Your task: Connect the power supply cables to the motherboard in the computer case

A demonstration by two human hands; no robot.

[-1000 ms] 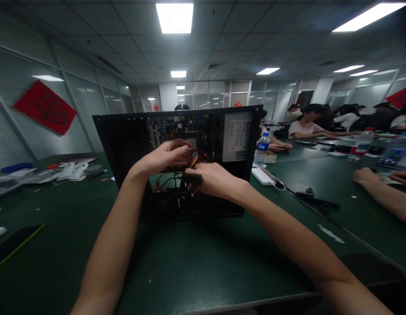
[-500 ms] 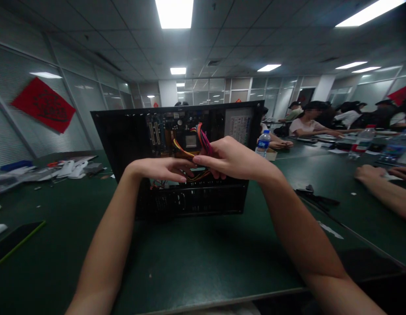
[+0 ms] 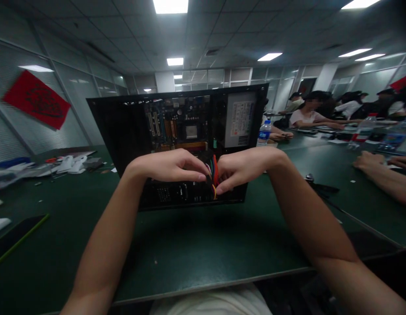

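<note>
A black computer case (image 3: 117, 131) stands upright on the green table with its open side toward me. Inside it show the motherboard (image 3: 191, 131) and, at upper right, the silver power supply (image 3: 240, 118). In front of the lower part of the case, my right hand (image 3: 240, 168) is closed round a bundle of coloured cables (image 3: 215, 170). From the other side, my left hand (image 3: 175, 166) has its thumb and fingers closed on the same bundle, near a dark part at its end. The cables' far ends are hidden behind the hands.
Water bottles (image 3: 264, 132) stand beyond the case and at the right. Another person's hand (image 3: 369, 162) rests on the table at right, near a black strap-like item (image 3: 320, 188). White plastic bags (image 3: 74, 164) lie at left, and a dark green-edged pad (image 3: 19, 236) nearer me.
Both hands have moved down, drawing the cable bundle from in front of the motherboard to the lower part of the case. My left hand, looser before, has closed on the cables.
</note>
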